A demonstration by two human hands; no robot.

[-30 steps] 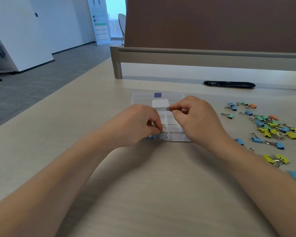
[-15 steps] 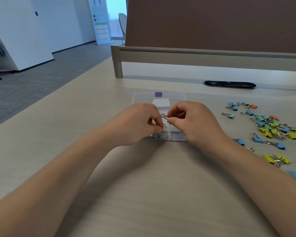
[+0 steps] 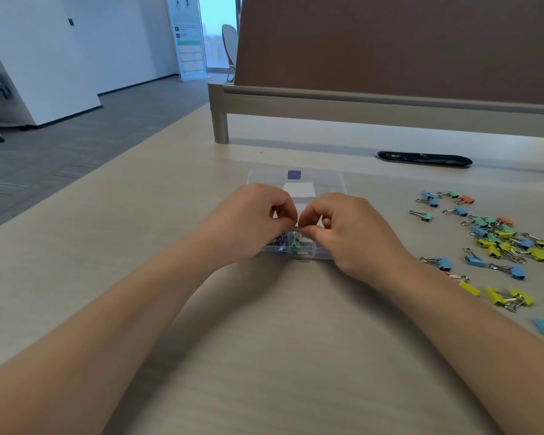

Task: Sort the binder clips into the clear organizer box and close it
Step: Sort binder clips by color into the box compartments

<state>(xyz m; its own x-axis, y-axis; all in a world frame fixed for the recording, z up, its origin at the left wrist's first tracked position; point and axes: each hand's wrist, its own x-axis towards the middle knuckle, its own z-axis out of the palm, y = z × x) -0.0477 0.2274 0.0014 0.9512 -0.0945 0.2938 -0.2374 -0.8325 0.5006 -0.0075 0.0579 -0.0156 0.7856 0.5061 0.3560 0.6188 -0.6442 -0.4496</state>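
right hand: pinches green clip
left hand: curled alongside, grip unclear
tip: seat it low in organizer box, then release

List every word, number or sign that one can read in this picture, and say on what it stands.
Nothing here can be read with certainty.
Standing banner at the back: printed lines, too blurred to read.
Blue tag on the clear organizer box: print too small to read.
White sticker on the same box: no text visible.
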